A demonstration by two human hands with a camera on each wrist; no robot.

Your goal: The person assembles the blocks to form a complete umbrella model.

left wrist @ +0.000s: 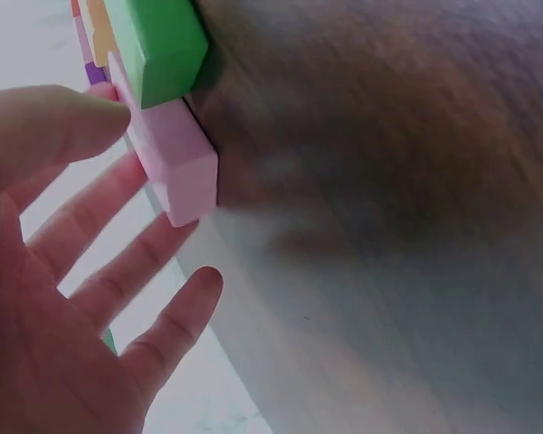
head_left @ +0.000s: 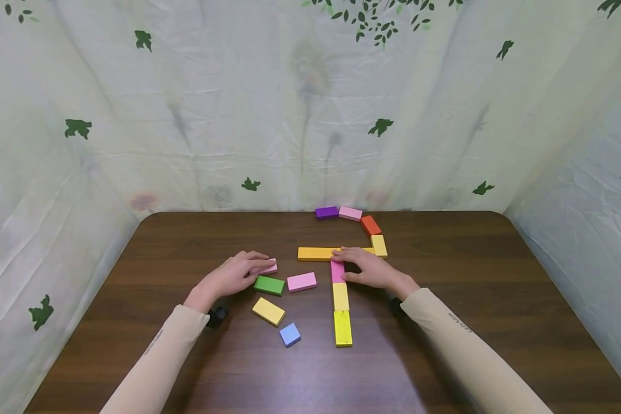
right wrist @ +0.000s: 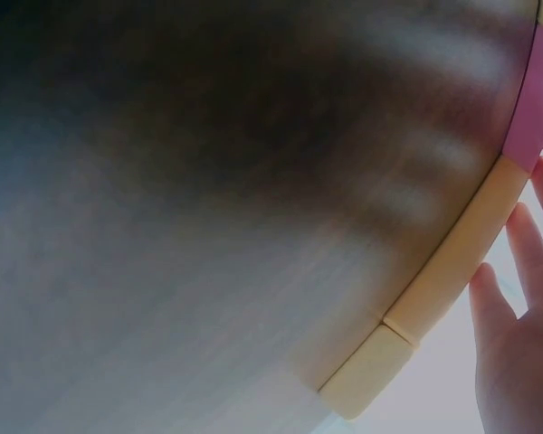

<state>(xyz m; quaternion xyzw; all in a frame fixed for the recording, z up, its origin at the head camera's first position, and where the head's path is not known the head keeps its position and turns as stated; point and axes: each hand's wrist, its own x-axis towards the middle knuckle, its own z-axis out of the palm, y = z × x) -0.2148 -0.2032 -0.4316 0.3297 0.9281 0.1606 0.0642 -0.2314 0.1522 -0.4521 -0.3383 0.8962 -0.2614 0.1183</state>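
My left hand [head_left: 234,273] lies over a light pink block [head_left: 270,267]. In the left wrist view its extended fingers [left wrist: 176,312] reach along the far side of that pink block [left wrist: 185,167], the thumb near its top edge. Close beside stands a green block [head_left: 269,285]. My right hand [head_left: 371,269] is at a joint of blocks, its fingertips at an orange bar [head_left: 315,254] and its thumb beside a bright pink block [head_left: 337,270]. The fingers in the right wrist view are fairly straight, along the far side of the orange bar [right wrist: 462,249]. That thumb is out of the wrist view.
Below the bright pink block run a pale yellow block [head_left: 341,297] and a bright yellow one [head_left: 343,329]. A curve of purple [head_left: 326,213], pink [head_left: 350,213], red [head_left: 371,225] and pale yellow [head_left: 379,246] blocks leads upward. Loose: pink [head_left: 302,282], yellow [head_left: 268,311], blue [head_left: 290,334].
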